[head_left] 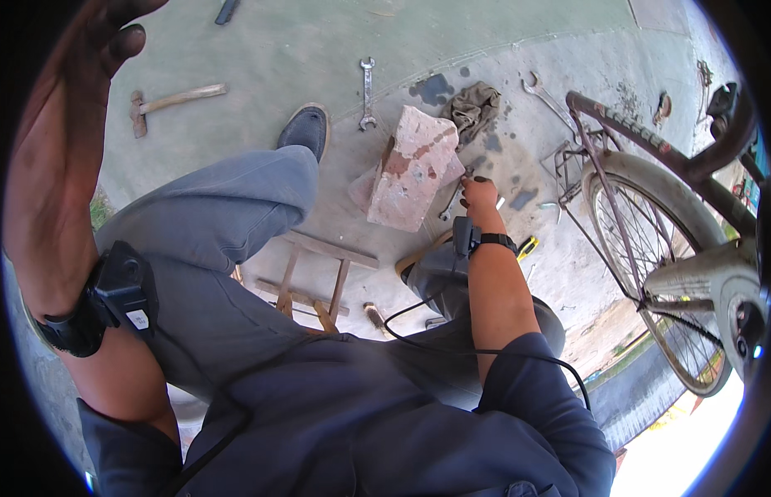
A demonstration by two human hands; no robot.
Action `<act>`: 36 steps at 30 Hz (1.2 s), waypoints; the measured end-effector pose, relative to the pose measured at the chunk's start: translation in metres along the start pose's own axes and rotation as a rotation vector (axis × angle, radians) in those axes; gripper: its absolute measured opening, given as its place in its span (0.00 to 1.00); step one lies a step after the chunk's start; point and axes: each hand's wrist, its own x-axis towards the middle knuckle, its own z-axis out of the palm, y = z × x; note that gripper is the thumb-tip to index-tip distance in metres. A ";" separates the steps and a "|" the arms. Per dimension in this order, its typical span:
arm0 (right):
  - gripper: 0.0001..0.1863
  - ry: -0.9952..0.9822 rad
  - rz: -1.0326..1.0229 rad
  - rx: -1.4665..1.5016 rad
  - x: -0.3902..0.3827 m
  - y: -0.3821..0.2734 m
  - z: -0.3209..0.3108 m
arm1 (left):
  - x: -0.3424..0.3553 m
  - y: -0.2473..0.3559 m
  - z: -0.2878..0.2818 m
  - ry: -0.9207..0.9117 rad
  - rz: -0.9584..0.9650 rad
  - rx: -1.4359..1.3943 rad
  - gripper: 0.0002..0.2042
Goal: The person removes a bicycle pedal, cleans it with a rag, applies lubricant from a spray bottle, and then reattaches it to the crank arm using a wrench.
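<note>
My left hand (99, 37) is raised at the upper left and cut off by the picture's edge. Two of its dark-smudged fingers show, apart, with nothing seen between them. Lower down, my right hand (480, 193) reaches to the ground beside a pinkish stone block (414, 170). Its fingers close on a small metal wrench (448, 207), which lies between the hand and the block. The block rests on another reddish stone (363, 189). A crumpled dark rag (475, 108) lies just beyond the block.
A hammer (182, 98), a double-ended wrench (367, 93) and a larger wrench (551, 101) lie on the concrete. A bicycle (650, 190) fills the right side. Near my legs are a wooden stool frame (331, 248), a brush (374, 316) and a yellow-handled tool (527, 247).
</note>
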 end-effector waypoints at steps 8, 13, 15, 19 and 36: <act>0.19 0.168 -0.102 -0.274 0.038 0.019 0.016 | 0.013 -0.011 -0.006 -0.056 0.010 0.054 0.20; 0.19 0.251 -0.237 -0.586 0.039 0.018 0.019 | 0.013 -0.008 -0.002 -0.021 -0.096 0.035 0.22; 0.18 0.269 -0.292 -0.587 0.036 0.018 0.019 | 0.010 -0.005 -0.001 -0.019 -0.095 0.028 0.22; 0.17 0.267 -0.295 -0.455 0.030 0.014 0.022 | 0.010 0.003 0.004 -0.027 -0.110 0.047 0.22; 0.14 0.295 -0.772 0.018 -0.182 -0.094 -0.163 | -0.025 0.053 0.062 -0.043 0.040 -0.431 0.18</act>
